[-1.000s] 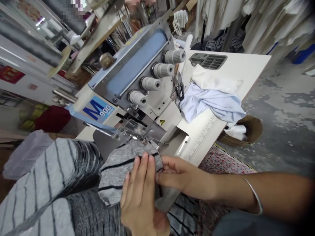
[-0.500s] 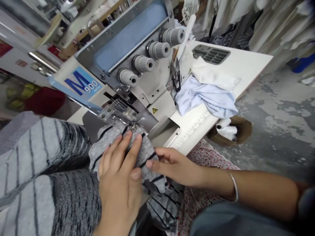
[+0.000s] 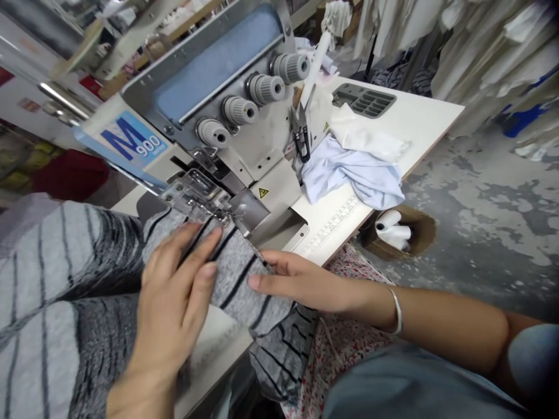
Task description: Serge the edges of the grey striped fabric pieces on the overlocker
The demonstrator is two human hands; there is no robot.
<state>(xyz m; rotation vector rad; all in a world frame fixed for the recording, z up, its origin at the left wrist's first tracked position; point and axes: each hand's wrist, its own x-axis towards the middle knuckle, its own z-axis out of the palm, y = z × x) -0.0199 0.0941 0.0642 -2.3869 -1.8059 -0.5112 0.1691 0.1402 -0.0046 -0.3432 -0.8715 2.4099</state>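
Grey cloth (image 3: 238,276), black-striped; left hand (image 3: 172,294) flattened on it, grip released; right hand (image 3: 305,283), grip pinching its edge. Sewing machine (image 3: 255,142), blue-panelled; ribbed cylindrical knobs (image 3: 240,110); label (image 3: 133,139) "M 900".

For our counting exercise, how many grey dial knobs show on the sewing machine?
4, in a slanting row below the blue panel: lowest knob at left, second knob, third knob, highest knob at right. Any behind would be hidden.
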